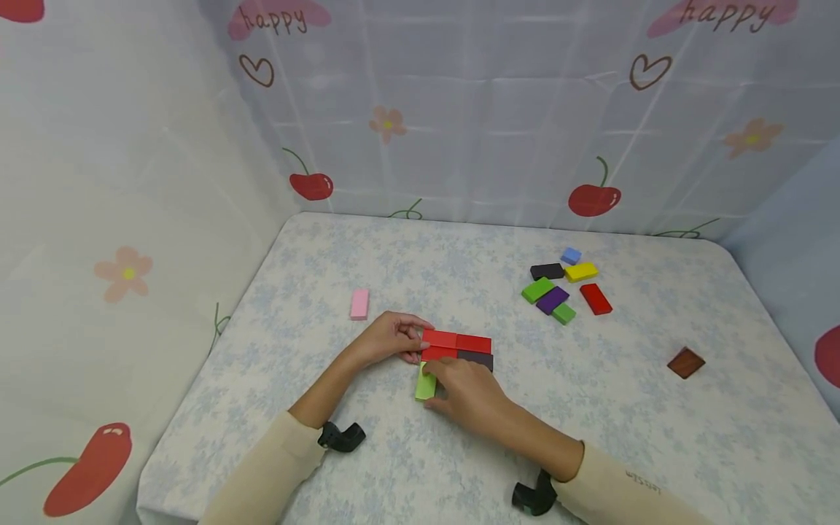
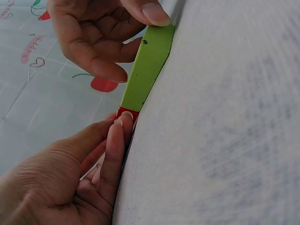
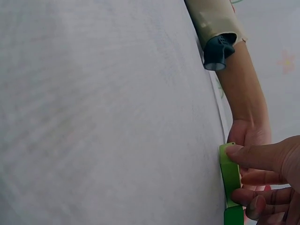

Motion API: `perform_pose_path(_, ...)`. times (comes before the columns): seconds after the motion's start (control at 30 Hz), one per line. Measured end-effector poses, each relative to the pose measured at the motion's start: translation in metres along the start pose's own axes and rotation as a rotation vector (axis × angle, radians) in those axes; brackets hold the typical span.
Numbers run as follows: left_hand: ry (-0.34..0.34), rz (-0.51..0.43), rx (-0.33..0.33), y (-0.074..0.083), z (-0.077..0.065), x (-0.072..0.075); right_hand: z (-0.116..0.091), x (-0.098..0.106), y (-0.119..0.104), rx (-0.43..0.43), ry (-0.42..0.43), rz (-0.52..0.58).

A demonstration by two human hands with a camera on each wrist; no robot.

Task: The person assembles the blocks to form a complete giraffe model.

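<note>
My right hand (image 1: 469, 394) holds a lime green block (image 1: 426, 384) lengthwise, with the thumb at its near end and a finger at its far end. The block lies against the near side of a flat group of blocks: red blocks (image 1: 474, 343) and a black block (image 1: 477, 358). At the group's left end my left hand (image 1: 392, 337) pinches a red block (image 2: 127, 111) between thumb and fingers. In the right wrist view a darker green block (image 3: 233, 216) adjoins the lime one; in the head view the right hand hides that spot.
A pink block (image 1: 359, 304) lies alone behind the left hand. At the back right is a loose cluster with a yellow block (image 1: 581, 272), a purple block (image 1: 553, 300), a blue block (image 1: 571, 256) and others. A brown square piece (image 1: 685, 362) sits farther right.
</note>
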State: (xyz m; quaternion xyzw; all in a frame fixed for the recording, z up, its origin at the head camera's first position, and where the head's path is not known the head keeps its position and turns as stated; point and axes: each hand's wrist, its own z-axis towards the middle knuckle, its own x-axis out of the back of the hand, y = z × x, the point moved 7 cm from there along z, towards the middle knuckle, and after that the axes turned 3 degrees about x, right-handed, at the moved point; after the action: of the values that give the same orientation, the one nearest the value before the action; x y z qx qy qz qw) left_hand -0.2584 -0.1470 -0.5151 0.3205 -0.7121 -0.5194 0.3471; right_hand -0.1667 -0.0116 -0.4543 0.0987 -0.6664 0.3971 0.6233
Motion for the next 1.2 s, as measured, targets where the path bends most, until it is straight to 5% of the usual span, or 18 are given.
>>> perform_pose_path(0.27, -0.001, -0.008, 0.002, 0.0, 0.0, 0.0, -0.001, 0.007, 0.001, 0.015, 0.016, -0.017)
perform_pose_path(0.5, 0.006, -0.019, -0.008, 0.0, 0.001, 0.0, -0.007, 0.071, 0.028, 0.046, 0.21, -0.007)
perform_pose_path(0.77, 0.012, -0.035, 0.017, -0.001, -0.001, 0.0, -0.035, 0.15, 0.119, 0.038, 0.369, -0.036)
perform_pose_path(0.87, 0.023, -0.033, 0.014, 0.0, -0.002, 0.002, -0.047, 0.167, 0.169, -0.043, 0.385, -0.025)
perform_pose_path(1.03, 0.019, -0.028, 0.024, -0.001, -0.003, 0.001, -0.071, 0.169, 0.255, -0.292, 0.278, 0.02)
perform_pose_path(1.2, 0.015, -0.018, 0.023, -0.001, -0.001, -0.001, -0.085, 0.157, 0.298, -0.39, 0.132, 0.064)
